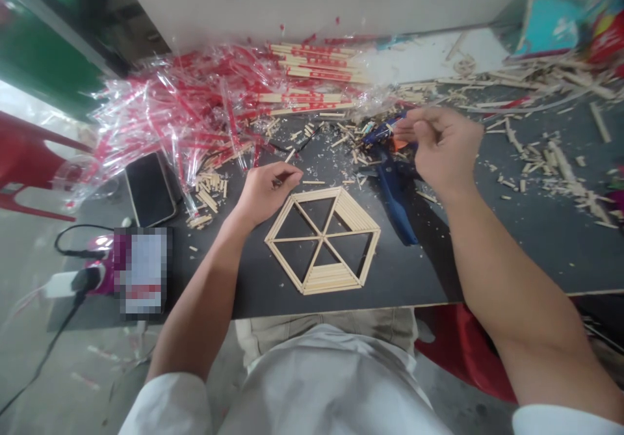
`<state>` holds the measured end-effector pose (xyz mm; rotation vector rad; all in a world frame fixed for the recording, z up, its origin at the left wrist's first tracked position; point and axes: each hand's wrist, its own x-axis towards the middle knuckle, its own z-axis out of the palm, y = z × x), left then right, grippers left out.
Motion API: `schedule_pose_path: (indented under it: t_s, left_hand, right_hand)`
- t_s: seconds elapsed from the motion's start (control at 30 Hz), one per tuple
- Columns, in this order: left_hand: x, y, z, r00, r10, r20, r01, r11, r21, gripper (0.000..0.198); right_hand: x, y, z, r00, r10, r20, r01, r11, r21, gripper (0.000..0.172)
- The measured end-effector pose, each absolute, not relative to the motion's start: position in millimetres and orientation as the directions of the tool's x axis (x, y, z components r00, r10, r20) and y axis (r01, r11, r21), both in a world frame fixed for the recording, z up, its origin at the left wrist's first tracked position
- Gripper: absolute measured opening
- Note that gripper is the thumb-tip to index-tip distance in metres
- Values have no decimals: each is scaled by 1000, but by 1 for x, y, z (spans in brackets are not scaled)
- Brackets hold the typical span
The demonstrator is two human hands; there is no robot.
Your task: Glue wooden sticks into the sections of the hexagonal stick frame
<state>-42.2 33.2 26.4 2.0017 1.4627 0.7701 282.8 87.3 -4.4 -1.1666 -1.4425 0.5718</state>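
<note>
A hexagonal frame of pale wooden sticks (pixel 322 236) lies flat on the dark table, with spokes meeting in its centre and rows of sticks filling parts of two sections. My left hand (pixel 268 191) is closed in a pinch just beyond the frame's upper left side, and a short wooden stick (pixel 290 156) shows at its fingers. Raised at the right, my right hand (pixel 441 145) has its fingers bent together; what they hold, if anything, is too small to name. Below and left of it lies a blue glue gun (pixel 392 194), its front partly hidden by scraps and the hand.
Clear-and-red wrappers (pixel 195 110) and packed chopsticks (pixel 322 64) cover the back left. Stick scraps (pixel 556 162) spread at the right. A phone (pixel 150 190) and a power adapter with cables (pixel 97 269) are at the left. The table's near edge is close to my body.
</note>
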Motion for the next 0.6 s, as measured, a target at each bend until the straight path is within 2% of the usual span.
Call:
schedule_pose_path:
  t_s: [0.1,0.2,0.3,0.4,0.5,0.6]
  left_hand:
    - [-44,33,29,317,944,94,653,-289,701,26]
    - [-47,32,33,387,921,45,635,-301,711,24]
    - [-50,33,33,425,905,17,628,-308,714,25]
    - [-51,33,31,466,885,15,632,-345,694,26]
    - [-47,29,33,509,861,18,684,-417,599,34]
    - [-42,23,41,468,883,10,800,-429,420,38]
  right_hand:
    - [282,88,-7,178,877,446,314,379,-870,43]
    - [281,85,-5,219,894,392,403,283,-870,34]
    - [285,83,-2,237,873,425,612,206,-764,28]
    - [291,87,-8,163,856,491,764,206,-612,24]
    - [296,92,-19,82,868,490,834,209,-510,39]
    - [299,95,-30,69,904,423,873,150,-464,51]
